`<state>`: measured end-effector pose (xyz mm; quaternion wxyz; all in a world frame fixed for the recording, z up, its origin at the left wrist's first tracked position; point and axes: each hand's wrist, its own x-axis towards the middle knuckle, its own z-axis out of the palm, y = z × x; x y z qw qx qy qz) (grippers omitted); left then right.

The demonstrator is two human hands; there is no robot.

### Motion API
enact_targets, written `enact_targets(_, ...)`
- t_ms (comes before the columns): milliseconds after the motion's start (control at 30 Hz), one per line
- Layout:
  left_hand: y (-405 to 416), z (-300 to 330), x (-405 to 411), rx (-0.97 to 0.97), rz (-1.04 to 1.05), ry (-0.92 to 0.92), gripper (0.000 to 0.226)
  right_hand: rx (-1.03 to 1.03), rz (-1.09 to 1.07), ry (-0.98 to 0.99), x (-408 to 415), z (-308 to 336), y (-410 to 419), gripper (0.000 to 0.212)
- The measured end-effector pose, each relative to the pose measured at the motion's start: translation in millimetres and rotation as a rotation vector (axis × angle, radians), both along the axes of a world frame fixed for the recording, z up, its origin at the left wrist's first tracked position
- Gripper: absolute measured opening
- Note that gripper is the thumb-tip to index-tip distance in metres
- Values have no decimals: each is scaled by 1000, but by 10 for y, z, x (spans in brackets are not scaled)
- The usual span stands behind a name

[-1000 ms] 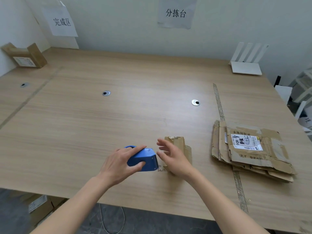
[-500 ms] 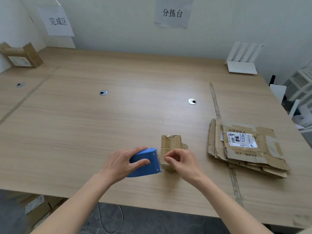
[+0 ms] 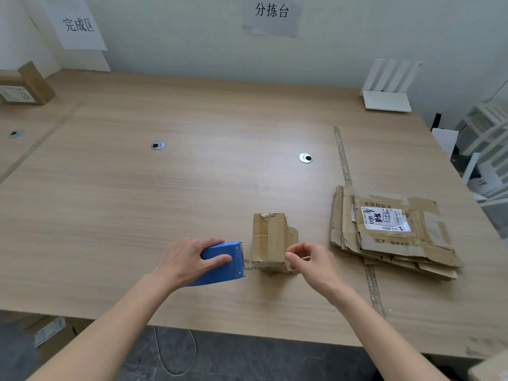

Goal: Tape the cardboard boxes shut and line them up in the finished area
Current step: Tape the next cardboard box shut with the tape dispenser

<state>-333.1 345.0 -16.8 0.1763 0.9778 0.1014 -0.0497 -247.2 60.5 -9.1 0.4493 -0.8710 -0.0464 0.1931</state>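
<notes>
Left hand: the left hand grips the blue tape dispenser on the wooden table, its toothed edge just beside the near-left corner of the small cardboard box.
Right hand: the right hand has fingertips pinched together at the box's near-right edge; I judge it holds the clear tape's free end, though the tape itself is too faint to make out.
Step in hand: drawing tape across the near end of the box to seal it.
Next move: probably press the strip down flat, then tear it against the dispenser's teeth while the box is held steady.
Change: half a second ago both hands met at the box's near-left corner; the right hand has since travelled to the right, across the box front, and the dispenser has dropped back a little.
Waiting stock: a stack of flattened cartons lies to the right.
Finished area: a sealed box sits far left, below the 完成区 sign.
</notes>
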Motion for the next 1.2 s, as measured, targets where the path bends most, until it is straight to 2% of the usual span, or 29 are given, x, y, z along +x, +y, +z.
enact_targets(367,-37,-126,78,27,2,40,78,-1,-54,53,15,-165,30,6)
enact_targets(500,-52,-138,110,40,27,76,58,11,-73,55,32,-192,63,9)
enact_targets(600,-79,-154,147,33,45,92,52,-3,-99,60,44,-214,86,12)
enact_targets(933,-231,-153,333,23,2,123,53,-5,-226,144,98,-430,71,17)
enact_targets(1100,-206,-216,343,-22,-5,125,59,0,-191,119,129,-465,89,11)
enact_targets(1200,-164,-236,329,-39,7,125,59,-21,-134,84,120,-477,69,17)
